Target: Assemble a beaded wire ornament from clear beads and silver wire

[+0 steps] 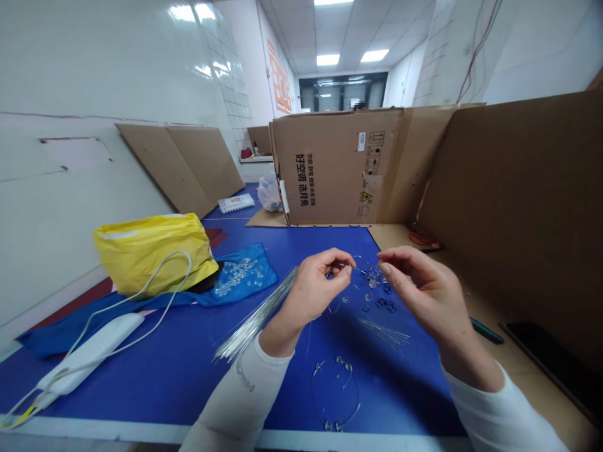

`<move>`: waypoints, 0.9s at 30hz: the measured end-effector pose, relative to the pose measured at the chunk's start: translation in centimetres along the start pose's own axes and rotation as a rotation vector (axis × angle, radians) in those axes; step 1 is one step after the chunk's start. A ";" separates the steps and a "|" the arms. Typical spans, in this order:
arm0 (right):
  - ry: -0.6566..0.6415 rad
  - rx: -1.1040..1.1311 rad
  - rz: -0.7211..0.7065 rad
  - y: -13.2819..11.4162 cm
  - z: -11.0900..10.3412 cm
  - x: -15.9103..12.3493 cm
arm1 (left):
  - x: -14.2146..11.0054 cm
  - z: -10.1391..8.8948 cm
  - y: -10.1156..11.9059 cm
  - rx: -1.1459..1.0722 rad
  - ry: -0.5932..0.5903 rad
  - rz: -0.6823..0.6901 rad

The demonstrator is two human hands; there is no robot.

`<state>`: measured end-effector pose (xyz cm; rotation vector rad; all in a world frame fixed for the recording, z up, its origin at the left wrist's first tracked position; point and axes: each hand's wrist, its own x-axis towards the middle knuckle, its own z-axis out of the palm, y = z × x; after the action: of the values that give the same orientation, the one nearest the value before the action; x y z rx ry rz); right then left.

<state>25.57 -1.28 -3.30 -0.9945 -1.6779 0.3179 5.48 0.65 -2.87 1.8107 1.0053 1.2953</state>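
Observation:
My left hand (pixel 316 281) is closed in a pinch on a thin metal wire (pixel 360 271), whose free end points to the right. Facing it, my right hand (pixel 426 292) has its thumb and forefinger drawn close together; whatever lies between the tips is too small to make out. Below the hands, clear beads (pixel 368 297) and black rings (pixel 386 306) lie on the blue table (pixel 277 389). A wire loop with clear beads (pixel 358 395) rests near the front edge. To the left of my left wrist lies a bundle of straight wires (pixel 257 323).
Many clear beads (pixel 238 275) sit on a blue cloth (pixel 266 270) beside a yellow bag (pixel 155 254). A white power strip (pixel 94 351) with its cord lies at left. Cardboard walls (pixel 339 169) stand behind and at right. A dark phone-like slab (pixel 551 358) lies at right.

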 end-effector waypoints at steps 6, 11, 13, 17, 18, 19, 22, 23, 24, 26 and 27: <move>-0.378 -0.512 0.086 7.1 -6.1 -1.7 | 0.0 -0.2 0.0 -0.030 -0.042 0.073; -0.559 -0.859 0.254 15.3 -10.8 -6.9 | 0.1 -0.1 -0.3 -0.024 -0.048 0.189; -0.606 -0.847 0.302 17.4 -11.9 -9.1 | 0.0 -0.1 -0.4 -0.017 -0.051 0.219; -0.582 -0.842 0.310 19.2 -12.4 -11.3 | 0.0 -0.3 -0.2 -0.017 -0.097 0.238; -0.549 -0.868 0.304 19.3 -12.3 -11.4 | 0.0 -0.3 0.0 -0.020 -0.114 0.237; -0.521 -0.887 0.297 19.5 -12.1 -11.3 | 0.0 -0.4 0.1 -0.021 -0.130 0.238; -0.533 -0.866 0.304 19.7 -11.7 -10.6 | 0.0 -0.8 0.2 -0.012 -0.173 0.248; -0.561 -0.853 0.326 19.8 -11.6 -10.4 | 0.0 -0.9 0.2 -0.012 -0.184 0.253; -0.584 -0.848 0.349 19.7 -11.5 -10.2 | 0.0 -1.0 0.2 -0.018 -0.194 0.261; -0.603 -0.859 0.386 19.5 -11.3 -10.0 | 0.0 -1.2 0.1 -0.045 -0.215 0.274; -0.607 -0.864 0.398 19.3 -11.2 -9.9 | 0.0 -1.2 0.1 -0.061 -0.225 0.279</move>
<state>44.56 0.11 -18.47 -2.0402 -2.2137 0.1447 4.32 0.75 -2.48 2.0486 0.6013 1.2318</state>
